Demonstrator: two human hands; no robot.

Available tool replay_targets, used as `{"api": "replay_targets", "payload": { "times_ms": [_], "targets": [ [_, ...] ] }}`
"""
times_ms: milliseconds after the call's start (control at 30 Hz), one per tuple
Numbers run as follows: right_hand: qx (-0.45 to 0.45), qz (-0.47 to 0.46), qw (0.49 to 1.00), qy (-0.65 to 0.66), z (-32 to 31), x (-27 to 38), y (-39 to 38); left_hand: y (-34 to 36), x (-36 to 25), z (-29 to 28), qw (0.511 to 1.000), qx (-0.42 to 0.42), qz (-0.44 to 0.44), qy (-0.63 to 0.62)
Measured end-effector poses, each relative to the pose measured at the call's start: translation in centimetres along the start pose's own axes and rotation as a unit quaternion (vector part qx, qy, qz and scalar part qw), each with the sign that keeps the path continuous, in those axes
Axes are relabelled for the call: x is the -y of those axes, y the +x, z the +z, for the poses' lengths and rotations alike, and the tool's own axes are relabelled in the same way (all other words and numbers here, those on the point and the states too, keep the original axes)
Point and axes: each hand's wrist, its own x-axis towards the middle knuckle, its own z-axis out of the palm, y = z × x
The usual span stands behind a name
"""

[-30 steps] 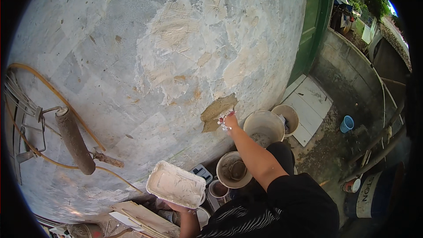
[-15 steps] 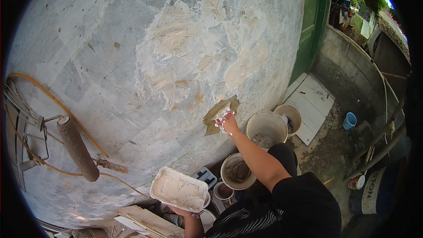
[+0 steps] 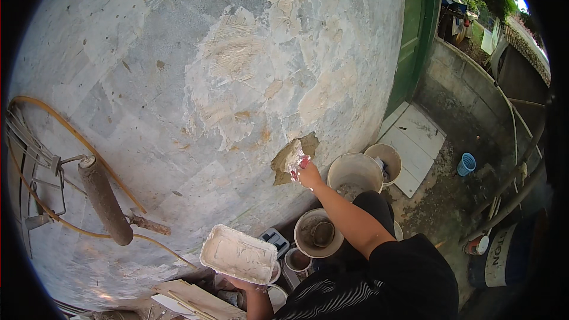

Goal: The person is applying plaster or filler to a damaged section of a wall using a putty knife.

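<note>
My right hand (image 3: 308, 176) grips a red-handled putty knife (image 3: 304, 162) smeared with white filler, and white smears cover the fingers. The blade is held at a bare grey-brown patch (image 3: 309, 142) low on the wall, where pale filler (image 3: 293, 155) shows over part of it. Whether that filler sits on the blade or the wall, I cannot tell. Below and to the left, my left hand (image 3: 242, 283) supports a white rectangular tray (image 3: 237, 275) from underneath. Filler coats the tray's inside. Most of the left fingers are hidden under it.
Buckets (image 3: 354, 163) stand along the wall beside my right arm, one with a small pot (image 3: 322, 234) inside. A paint roller (image 3: 105, 201) and an orange hose (image 3: 65, 121) hang at left. Boards (image 3: 195, 301) lie below the tray. A green door (image 3: 409, 47) is at right.
The putty knife in my right hand has turned and shifted slightly, and pale filler now shows across the patch. My left hand keeps the tray in much the same place.
</note>
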Motion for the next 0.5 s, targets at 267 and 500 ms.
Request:
{"api": "replay_targets", "payload": {
  "times_ms": [267, 500],
  "targets": [
    [-0.041, 0.065, 0.980, -0.183, -2.2, 0.0, 3.5, 0.1, 1.9, 0.9, 0.998, -0.036, -0.044, -0.040],
    [0.094, -0.007, 0.953, -0.287, -0.4, 3.9, -6.0, -0.1, 1.7, 0.1, 0.996, 0.017, -0.031, -0.077]
  ]
}}
